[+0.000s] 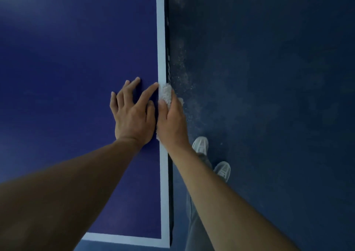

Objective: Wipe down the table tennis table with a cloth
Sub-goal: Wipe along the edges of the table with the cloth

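Nearest, the corner of the blue table tennis table [57, 58] shows its white border lines, with grey trousers [192, 231] beside its black side edge. Two white trainers [200, 144] stand on the dark blue floor [269, 97]. Farther on, the left hand [132, 114] lies flat on the tabletop, fingers straight and spread, forefinger reaching the white line. Just beside it the right hand [172, 122] curls over the table's edge, gripping a white fluffy cloth [165, 94] pressed against the border line and rim. Pale dust speckles the floor beyond
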